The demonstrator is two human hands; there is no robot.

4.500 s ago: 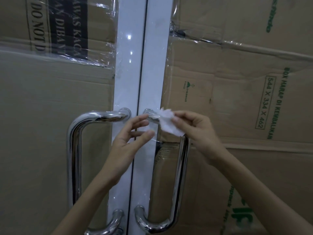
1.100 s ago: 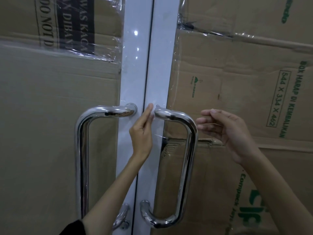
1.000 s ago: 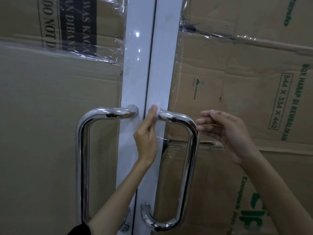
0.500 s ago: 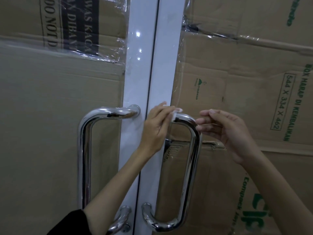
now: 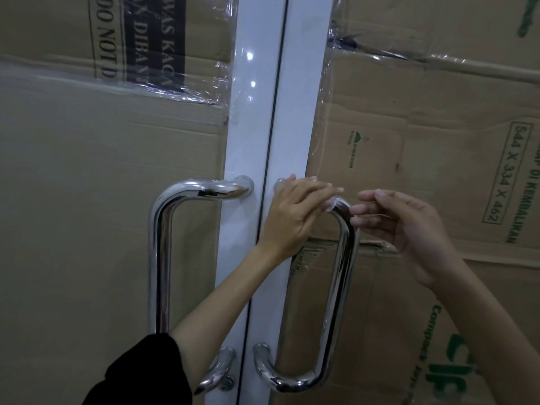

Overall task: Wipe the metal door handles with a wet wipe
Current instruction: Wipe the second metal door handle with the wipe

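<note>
Two chrome D-shaped door handles are mounted on a white double door: the left handle (image 5: 159, 258) and the right handle (image 5: 342, 287). My left hand (image 5: 292, 214) lies over the top bar of the right handle, fingers bent across it. It presses a white wet wipe (image 5: 333, 204) against the metal, and only a small edge of the wipe shows under the fingertips. My right hand (image 5: 409, 229) hovers just right of the handle's upper bend, fingers loosely curled and holding nothing.
The white door frames (image 5: 251, 127) meet at a dark centre gap. Brown cardboard sheets (image 5: 438, 141) with printed text, wrapped in clear plastic film (image 5: 204, 89), cover both door panels behind the handles.
The wipe passed from my right hand to my left. My left hand slid right from the door's centre seam onto the right handle's top bar, covering the wipe. My right hand stayed beside the bend.
</note>
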